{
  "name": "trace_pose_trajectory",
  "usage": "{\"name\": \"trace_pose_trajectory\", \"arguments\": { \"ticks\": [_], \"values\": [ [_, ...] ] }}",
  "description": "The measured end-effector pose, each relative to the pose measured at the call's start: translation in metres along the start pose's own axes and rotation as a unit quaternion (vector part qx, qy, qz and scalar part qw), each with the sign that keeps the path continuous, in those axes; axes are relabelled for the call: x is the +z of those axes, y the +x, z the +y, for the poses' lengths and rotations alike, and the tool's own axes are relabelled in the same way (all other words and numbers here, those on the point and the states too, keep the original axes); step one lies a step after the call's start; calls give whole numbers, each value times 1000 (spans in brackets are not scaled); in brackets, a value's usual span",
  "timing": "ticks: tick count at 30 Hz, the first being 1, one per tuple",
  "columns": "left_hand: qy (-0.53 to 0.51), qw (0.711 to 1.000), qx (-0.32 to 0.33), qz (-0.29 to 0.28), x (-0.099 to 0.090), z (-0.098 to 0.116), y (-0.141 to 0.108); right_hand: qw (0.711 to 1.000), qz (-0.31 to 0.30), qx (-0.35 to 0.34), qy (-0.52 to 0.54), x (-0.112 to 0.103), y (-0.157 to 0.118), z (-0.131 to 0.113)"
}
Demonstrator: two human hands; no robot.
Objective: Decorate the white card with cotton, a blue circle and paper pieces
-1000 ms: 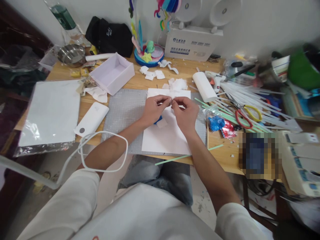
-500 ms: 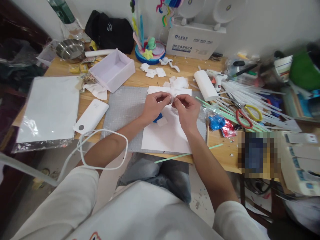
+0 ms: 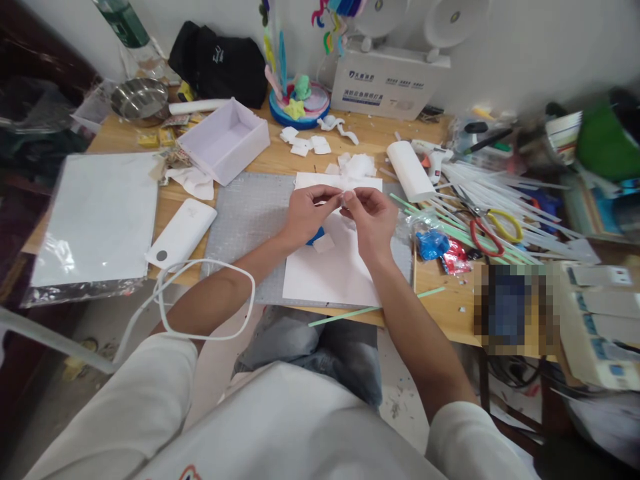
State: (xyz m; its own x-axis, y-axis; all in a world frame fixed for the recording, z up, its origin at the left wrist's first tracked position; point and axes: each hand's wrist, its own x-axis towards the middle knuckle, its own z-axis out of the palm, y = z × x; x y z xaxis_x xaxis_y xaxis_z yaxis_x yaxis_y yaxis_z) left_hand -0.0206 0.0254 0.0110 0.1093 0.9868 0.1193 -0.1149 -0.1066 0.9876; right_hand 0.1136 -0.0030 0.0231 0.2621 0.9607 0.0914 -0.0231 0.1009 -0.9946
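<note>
Over the top part of a white paper sheet (image 3: pixel 325 280), my left hand (image 3: pixel 309 212) and my right hand (image 3: pixel 371 220) meet fingertip to fingertip. Both are closed in a pinch around something small and whitish between them, too small to make out. A blue piece (image 3: pixel 316 236) and a small white square (image 3: pixel 324 244) lie on the sheet beside my left hand. Under the sheet is a grey cutting mat (image 3: pixel 245 220). Crumpled white scraps (image 3: pixel 358 165) sit just beyond my fingers.
A white power bank (image 3: pixel 184 232) with a looped cable and a lilac box (image 3: pixel 225 140) are at the left. To the right lie a white roll (image 3: pixel 411 171), pale sticks, pliers (image 3: pixel 486 236) and blue packets (image 3: pixel 433 245). A green strip (image 3: pixel 345 316) crosses the front edge.
My right hand has shifted slightly left, its thumb now higher over the pinch point. My left hand has barely moved.
</note>
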Motion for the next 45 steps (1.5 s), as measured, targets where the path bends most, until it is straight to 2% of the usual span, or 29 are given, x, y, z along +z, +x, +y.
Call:
{"name": "trace_pose_trajectory", "arguments": {
  "ticks": [4, 11, 15, 19, 26, 45],
  "values": [
    [-14, 1000, -2, 3, 0, 2, -1, 1000, 13, -14, -24, 1, 0, 3],
    [-93, 994, -48, 15, 3, 1, 0, 998, 45, 27, 41, 2, 2, 6],
    [-133, 989, -64, 15, 4, 3, 0, 996, 37, 52, 68, 2, 2, 4],
    [-137, 988, -75, 11, 3, 4, 0, 996, 32, 61, 55, 3, 0, 3],
    [-136, 987, -85, 3, 3, 5, 0, 999, 31, 31, 11, 3, 1, 8],
    [-194, 973, -123, 2, 4, 7, -1, 991, 41, 87, 93, 3, 1, 9]
  ]
}}
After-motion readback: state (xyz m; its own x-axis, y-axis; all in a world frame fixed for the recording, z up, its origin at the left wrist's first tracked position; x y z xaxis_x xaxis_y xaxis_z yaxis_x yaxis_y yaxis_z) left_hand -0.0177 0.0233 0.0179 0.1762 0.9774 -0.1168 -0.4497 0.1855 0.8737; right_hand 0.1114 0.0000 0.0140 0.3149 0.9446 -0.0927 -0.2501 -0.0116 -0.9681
